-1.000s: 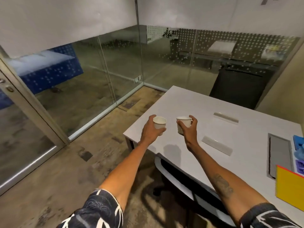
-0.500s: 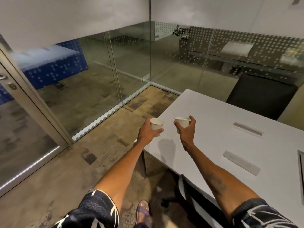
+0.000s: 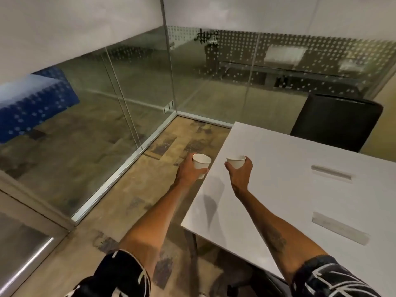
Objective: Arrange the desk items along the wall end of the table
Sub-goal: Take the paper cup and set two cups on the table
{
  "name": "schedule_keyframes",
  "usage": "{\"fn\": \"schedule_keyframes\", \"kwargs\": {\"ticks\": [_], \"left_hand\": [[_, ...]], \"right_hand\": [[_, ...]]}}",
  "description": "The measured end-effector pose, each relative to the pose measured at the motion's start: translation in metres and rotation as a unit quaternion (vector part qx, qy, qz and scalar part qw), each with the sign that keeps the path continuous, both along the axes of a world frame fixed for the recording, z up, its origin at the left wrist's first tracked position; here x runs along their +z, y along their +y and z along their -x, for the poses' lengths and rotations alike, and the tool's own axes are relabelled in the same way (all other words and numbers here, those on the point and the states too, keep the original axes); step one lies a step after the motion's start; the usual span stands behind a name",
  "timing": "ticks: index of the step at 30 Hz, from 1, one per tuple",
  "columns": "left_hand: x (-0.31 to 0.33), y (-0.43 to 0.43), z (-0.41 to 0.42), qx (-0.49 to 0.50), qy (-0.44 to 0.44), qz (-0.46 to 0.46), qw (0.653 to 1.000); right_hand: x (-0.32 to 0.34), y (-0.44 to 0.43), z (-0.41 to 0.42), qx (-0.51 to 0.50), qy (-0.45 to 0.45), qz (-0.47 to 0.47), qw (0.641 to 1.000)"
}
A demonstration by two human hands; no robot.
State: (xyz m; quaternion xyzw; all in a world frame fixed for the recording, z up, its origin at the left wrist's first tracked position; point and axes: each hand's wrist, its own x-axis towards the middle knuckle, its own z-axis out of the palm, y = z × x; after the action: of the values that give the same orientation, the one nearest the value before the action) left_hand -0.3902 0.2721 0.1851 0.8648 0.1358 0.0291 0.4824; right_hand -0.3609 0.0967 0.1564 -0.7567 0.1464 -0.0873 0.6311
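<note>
My left grip (image 3: 188, 170) is grasping one white paper cup, the left cup (image 3: 201, 163), with the fingers curled around its side. This cup stands upright in the hand, over the floor (image 3: 137, 189), just outside the edge of the desk (image 3: 278, 189). My right grip (image 3: 240, 173) is grasping the right cup (image 3: 236, 162) in the same way, from below and behind, with the thumb on the left side of it. This cup is a little tilted and it hangs over the desk, near the same edge (it does not look like it touches the top, but I cannot tell for sure). The two cups are near each other but apart, with the desk edge between them.

On the desk, well to the right of my hands, there are two flat grey strips (image 3: 332, 173). A black chair (image 3: 336, 123) stands at the far side of the desk. A glass wall (image 3: 139, 93) goes around the corner of the room.
</note>
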Motion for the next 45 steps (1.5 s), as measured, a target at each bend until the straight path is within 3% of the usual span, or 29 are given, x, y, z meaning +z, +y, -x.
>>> {"fn": "schedule_keyframes", "kwargs": {"ticks": [12,27,36,45], "left_hand": [[-0.01,0.076,-0.146,-0.106,-0.014,0.0,0.994],[0.002,0.183,-0.309,-0.305,-0.034,0.003,0.952],[-0.007,0.145,-0.383,-0.383,-0.019,0.001,0.923],[0.002,0.042,-0.482,-0.483,-0.005,-0.054,0.874]], "right_hand": [[-0.015,0.071,-0.095,-0.097,0.008,0.009,0.995],[-0.008,0.185,-0.192,-0.264,0.011,-0.029,0.964],[-0.015,0.16,-0.242,-0.34,0.057,0.005,0.939],[-0.016,0.084,-0.316,-0.422,0.088,-0.007,0.903]]}}
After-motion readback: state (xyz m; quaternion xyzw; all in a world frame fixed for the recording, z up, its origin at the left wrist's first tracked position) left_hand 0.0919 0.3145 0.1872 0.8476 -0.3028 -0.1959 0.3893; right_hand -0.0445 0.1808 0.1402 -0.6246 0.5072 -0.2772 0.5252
